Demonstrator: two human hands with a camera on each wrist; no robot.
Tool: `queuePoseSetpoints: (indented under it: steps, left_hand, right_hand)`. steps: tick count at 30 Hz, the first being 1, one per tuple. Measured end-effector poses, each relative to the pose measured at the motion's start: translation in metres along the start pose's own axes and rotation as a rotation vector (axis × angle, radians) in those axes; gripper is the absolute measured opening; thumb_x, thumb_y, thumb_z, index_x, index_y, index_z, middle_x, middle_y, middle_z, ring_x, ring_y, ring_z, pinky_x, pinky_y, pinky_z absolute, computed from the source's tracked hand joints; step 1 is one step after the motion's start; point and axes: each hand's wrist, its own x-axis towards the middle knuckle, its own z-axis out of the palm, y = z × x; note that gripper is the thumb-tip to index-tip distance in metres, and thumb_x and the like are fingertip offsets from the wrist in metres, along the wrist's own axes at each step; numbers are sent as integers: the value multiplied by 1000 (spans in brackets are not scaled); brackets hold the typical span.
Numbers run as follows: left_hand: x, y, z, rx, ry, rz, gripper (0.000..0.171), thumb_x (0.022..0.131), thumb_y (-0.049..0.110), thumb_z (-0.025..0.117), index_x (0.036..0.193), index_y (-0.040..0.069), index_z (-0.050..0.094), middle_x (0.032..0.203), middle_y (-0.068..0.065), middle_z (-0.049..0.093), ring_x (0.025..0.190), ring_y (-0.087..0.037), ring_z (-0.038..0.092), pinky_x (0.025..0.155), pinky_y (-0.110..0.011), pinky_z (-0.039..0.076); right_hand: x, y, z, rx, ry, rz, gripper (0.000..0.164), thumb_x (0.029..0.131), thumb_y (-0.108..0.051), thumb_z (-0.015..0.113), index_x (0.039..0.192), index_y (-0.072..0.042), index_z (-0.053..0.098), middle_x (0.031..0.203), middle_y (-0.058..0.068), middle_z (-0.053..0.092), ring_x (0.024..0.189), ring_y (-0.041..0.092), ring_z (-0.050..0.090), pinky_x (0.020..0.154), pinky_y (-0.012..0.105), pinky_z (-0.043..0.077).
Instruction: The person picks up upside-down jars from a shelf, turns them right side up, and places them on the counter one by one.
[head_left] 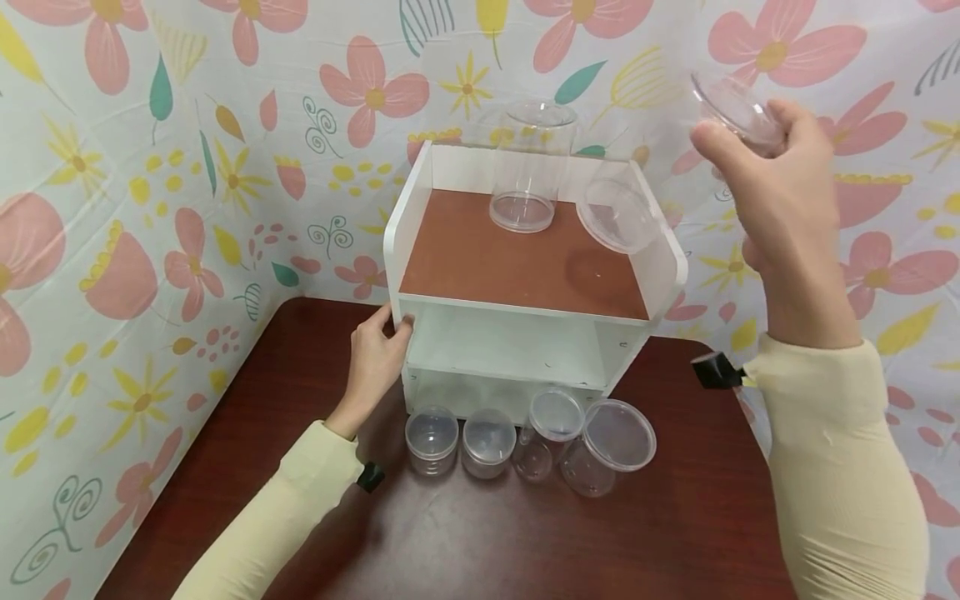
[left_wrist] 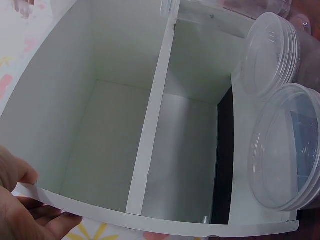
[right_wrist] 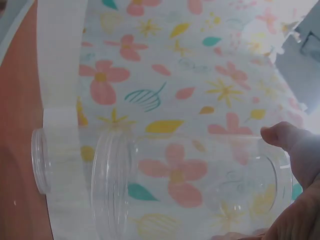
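My right hand is raised at the upper right and holds a large clear plastic jar by one end, thumb and fingers around it. Tilted, the jar points its wide, rimmed end down toward the brown top of a small white shelf. A second clear jar stands upright on that top, toward the back. With my left hand I grip the edge of the shelf's left side panel; the left wrist view shows the thumb on one face and the fingers under the other.
Several clear jars with lids stand in a row on the dark table before the shelf, among them a wide one at the right end. The shelf has two white open compartments. Behind hangs a flower-patterned cloth.
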Motion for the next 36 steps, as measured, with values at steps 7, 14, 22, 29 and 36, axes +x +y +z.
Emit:
queuePoseSetpoints:
  steps: [7, 14, 22, 29, 36]
  left_hand:
    - [1, 1, -1, 10, -2, -5, 27, 102, 15, 62, 123, 4, 72, 74, -10, 66, 64, -21, 55, 57, -34, 43]
    - [1, 0, 0, 29, -6, 8, 24, 103, 15, 61, 120, 4, 72, 71, -9, 63, 62, -21, 53, 55, -34, 42]
    - [0, 0, 0, 28, -11, -1, 25, 102, 15, 62, 121, 4, 72, 73, -9, 64, 63, -21, 54, 56, -34, 42]
    - [0, 1, 0, 35, -12, -12, 22, 102, 16, 61, 119, 6, 72, 69, -8, 60, 62, -21, 52, 55, -34, 41]
    - [0, 1, -1, 37, -10, -4, 22, 102, 15, 62, 118, 4, 72, 70, -8, 60, 63, -21, 53, 56, -34, 41]
  right_hand:
    - [-24, 6, -17, 122, -8, 0, 82, 90, -14, 78, 159, -10, 35, 154, 8, 45, 133, 18, 51, 108, 18, 38]
    - [-42, 23, -24, 278, 0, -82, 61, 88, -5, 74, 145, 0, 51, 137, 15, 57, 119, 23, 60, 91, 24, 55]
    - [-65, 41, -27, 367, -3, -216, 50, 84, 0, 76, 133, 3, 62, 116, 21, 66, 107, 30, 65, 89, 28, 56]
    - [-84, 55, -33, 465, -59, -243, 50, 85, 0, 77, 131, 9, 60, 119, 27, 64, 109, 36, 67, 92, 34, 57]
    - [-105, 63, -35, 433, -56, -285, 53, 88, 0, 74, 136, 13, 56, 122, 33, 63, 113, 38, 65, 93, 34, 56]
